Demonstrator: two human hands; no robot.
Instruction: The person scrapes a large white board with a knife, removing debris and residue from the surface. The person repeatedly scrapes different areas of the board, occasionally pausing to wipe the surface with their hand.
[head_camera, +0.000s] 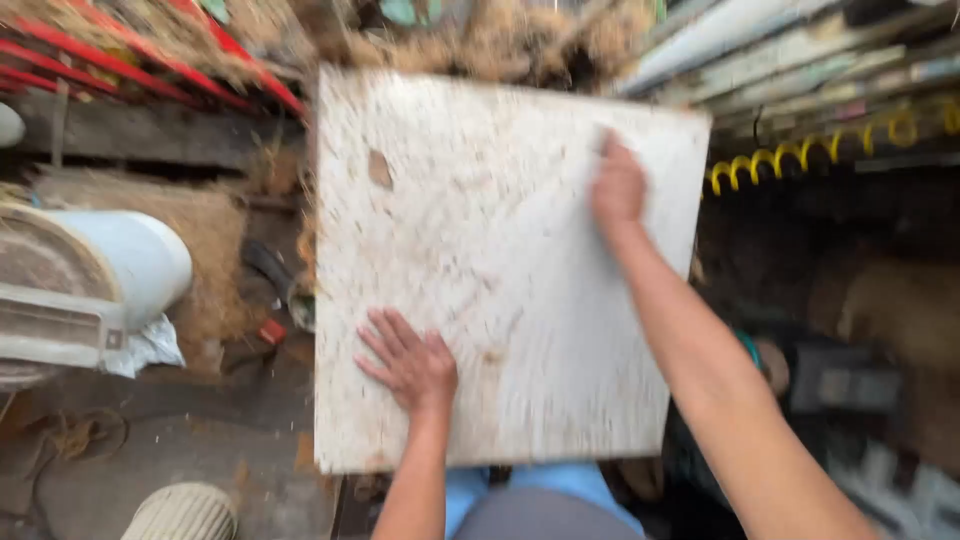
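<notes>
A large, square, white board flecked with brown fibre (500, 270) is seen lying across the person's lap. The left hand (412, 362) is laid flat near the board's near-left corner, fingers spread, nothing pinched. The right hand (617, 188) is pressed on the board close to its far-right edge — the picture is blurred there, so its grip cannot be told. A yellow coiled spring (800, 150) is seen beyond the right edge — a white drum (120, 260) well to the left.
</notes>
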